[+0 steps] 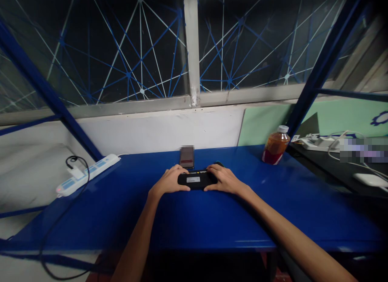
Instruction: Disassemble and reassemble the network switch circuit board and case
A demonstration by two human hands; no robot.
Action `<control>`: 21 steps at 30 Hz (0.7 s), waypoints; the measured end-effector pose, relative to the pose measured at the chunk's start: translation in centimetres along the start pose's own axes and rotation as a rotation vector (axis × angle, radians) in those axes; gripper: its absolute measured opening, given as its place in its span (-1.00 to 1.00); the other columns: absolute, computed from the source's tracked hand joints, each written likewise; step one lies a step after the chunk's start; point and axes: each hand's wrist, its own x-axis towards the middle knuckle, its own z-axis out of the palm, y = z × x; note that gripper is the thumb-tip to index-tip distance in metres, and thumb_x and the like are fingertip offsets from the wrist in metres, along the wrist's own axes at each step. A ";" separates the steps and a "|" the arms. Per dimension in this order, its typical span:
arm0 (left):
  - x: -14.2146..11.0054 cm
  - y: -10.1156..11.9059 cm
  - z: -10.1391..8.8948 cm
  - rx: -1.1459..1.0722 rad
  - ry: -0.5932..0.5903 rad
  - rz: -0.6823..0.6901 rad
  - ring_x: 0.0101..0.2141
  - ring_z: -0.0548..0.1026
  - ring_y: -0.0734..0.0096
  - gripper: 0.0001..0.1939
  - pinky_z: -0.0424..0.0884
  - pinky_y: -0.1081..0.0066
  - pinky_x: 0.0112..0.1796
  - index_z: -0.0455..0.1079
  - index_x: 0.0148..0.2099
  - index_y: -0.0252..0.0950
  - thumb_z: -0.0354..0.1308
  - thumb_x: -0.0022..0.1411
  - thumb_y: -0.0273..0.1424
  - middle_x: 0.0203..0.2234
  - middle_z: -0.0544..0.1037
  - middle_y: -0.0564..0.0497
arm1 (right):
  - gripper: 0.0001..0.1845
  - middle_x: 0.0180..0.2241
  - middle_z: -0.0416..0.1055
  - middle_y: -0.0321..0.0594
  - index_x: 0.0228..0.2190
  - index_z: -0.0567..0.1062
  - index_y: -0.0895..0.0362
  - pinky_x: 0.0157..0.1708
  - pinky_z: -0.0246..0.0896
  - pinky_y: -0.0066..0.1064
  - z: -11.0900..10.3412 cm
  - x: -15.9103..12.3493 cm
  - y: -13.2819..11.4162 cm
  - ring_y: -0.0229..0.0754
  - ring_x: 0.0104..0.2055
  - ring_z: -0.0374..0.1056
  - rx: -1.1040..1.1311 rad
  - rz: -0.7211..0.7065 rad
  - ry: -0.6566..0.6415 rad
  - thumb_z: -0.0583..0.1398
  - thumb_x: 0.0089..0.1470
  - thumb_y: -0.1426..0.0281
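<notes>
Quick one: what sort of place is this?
Probably an indoor workstation, perhaps a workshop or lab, though nothing says which. Signs: the bare-topped blue table, the power strip along its left side, and the labelled black device being handled.

Table [209, 225]: box [209, 180] near centre, between left hand [169, 180] at its left end and right hand [226, 179] at its right end. Whether the box touches the table: cannot tell. Phone-like slab [187, 158] directly beyond the box, near the far edge. Bottle [275, 146] at far right corner. Power strip [97, 169] along the left edge, plug [75, 172] in it, cable [88, 177] running nearward past the table. Right of the table: second surface [333, 172], bearing an adapter [368, 179]. Window [121, 51] behind, above the wall [160, 130].
</notes>
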 end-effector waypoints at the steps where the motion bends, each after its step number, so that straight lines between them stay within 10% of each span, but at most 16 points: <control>1: 0.0 0.0 0.0 0.004 -0.003 0.003 -0.08 0.37 0.07 -0.39 0.27 0.14 -0.06 0.35 0.02 -0.08 0.27 -0.09 -0.02 -0.07 0.34 -0.02 | -0.15 -0.02 0.35 0.10 -0.02 0.37 0.24 -0.06 0.24 -0.14 0.0 0.0 0.0 0.09 0.00 0.31 0.005 -0.003 0.000 0.15 -0.11 -0.18; 21: -0.1 0.4 0.1 0.039 -0.022 -0.015 -0.10 0.35 0.08 -0.35 0.21 0.15 -0.05 0.34 0.00 -0.08 0.29 -0.14 0.02 -0.07 0.32 -0.02 | -0.20 -0.15 0.36 -0.03 -0.14 0.37 0.17 -0.13 0.26 -0.19 -0.1 0.2 -0.2 0.03 -0.11 0.31 0.066 0.005 0.009 0.22 -0.23 -0.19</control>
